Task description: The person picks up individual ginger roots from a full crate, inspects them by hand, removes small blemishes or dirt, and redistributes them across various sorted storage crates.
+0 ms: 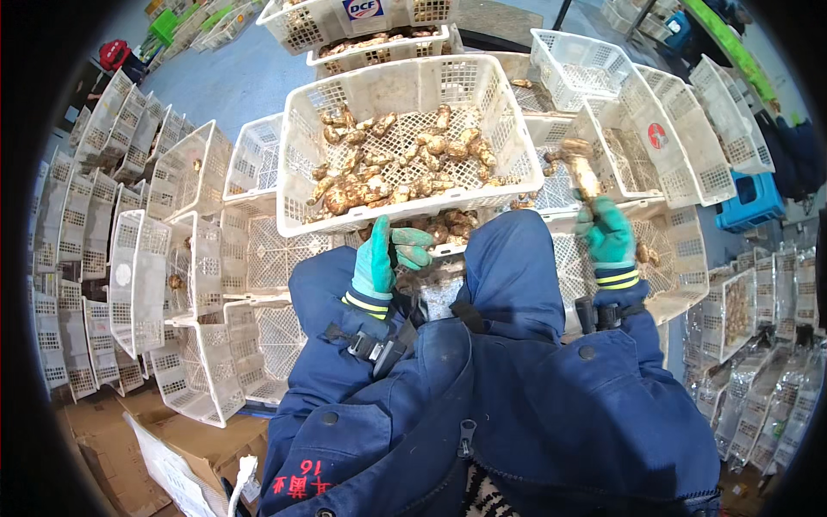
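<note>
Far left: white slatted plastic crates [103,224] stacked and tipped on edge in rows, some lying open; a flattened cardboard box [164,448] at the lower left corner. Moving in: the left hand [379,258], in a green glove with a yellow-striped cuff, comes up from a blue jacket sleeve, forearm angled forward, glove raised just below the near rim of the big crate; fingers [412,246] curl to the right, half closed, and whether they pinch anything I cannot tell. Centre: a large white crate [301,138] set tilted toward the person, its floor covered with knobbly brown-tan roots [388,164], lumpy, branching, dirt-marked, piled loosely in one layer. More of the same roots show under its near edge, between the two knees. Behind it a second crate [379,47] also holds roots. Right of centre: the right hand [607,233], same green glove, lifted higher than the left, wrist bent up, fingers wrapped tight around the lower end of a single root [579,168]; the piece is pale tan, long, with a knobbed top, held upright above an open crate [680,250] and well apart from the main pile. Far right: further empty white crates [689,112], a blue crate [754,202], and a row of clear bags [758,396] standing on edge.
</note>
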`<state>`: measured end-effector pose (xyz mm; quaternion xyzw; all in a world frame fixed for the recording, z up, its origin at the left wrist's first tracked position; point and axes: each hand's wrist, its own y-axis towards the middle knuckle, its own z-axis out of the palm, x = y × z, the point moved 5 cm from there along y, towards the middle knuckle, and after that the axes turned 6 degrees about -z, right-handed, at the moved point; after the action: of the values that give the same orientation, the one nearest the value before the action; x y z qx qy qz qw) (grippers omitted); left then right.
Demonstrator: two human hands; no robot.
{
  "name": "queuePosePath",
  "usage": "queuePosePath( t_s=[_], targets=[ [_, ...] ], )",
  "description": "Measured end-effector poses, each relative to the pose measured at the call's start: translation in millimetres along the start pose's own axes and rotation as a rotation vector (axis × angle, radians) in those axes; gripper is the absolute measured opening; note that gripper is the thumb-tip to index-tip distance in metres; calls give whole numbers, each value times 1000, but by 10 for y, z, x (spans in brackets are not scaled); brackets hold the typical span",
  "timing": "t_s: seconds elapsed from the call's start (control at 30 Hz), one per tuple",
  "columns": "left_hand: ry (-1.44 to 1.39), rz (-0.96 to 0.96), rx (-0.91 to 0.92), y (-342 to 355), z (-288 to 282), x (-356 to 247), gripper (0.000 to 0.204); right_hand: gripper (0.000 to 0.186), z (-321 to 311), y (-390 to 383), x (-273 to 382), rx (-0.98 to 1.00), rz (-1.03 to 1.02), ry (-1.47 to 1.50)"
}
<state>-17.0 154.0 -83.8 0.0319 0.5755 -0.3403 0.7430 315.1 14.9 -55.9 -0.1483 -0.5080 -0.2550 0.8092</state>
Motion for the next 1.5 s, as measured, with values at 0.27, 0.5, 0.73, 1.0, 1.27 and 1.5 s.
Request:
queuePosePath(
  t_s=[0.27, 0.5, 0.73, 1.0, 1.27, 1.5],
  targets=[
    [-13, -55, 148, 185, 208, 104, 72, 33, -3314, -88, -80, -480, 293, 0],
    [-2, -81, 170, 133, 129, 111, 73, 42, -1501, 807, 349, -313, 53, -194],
    [30, -99, 217, 47, 232, -37, 65, 48, 1733, 1553, -259, 684, -343, -1385],
    [-240, -91, 286, 57, 17, 121, 53, 42, 1517, 2072, -1626, 1180, 352, -2187],
    [-266, 111, 293, -74, 52, -126, 48, 42, 1707, 1983, -1574, 963, 352, -2215],
    [-293, 23, 354, 98, 112, 95, 54, 35, 2275, 1411, -901, 743, 295, -842]
  ],
)
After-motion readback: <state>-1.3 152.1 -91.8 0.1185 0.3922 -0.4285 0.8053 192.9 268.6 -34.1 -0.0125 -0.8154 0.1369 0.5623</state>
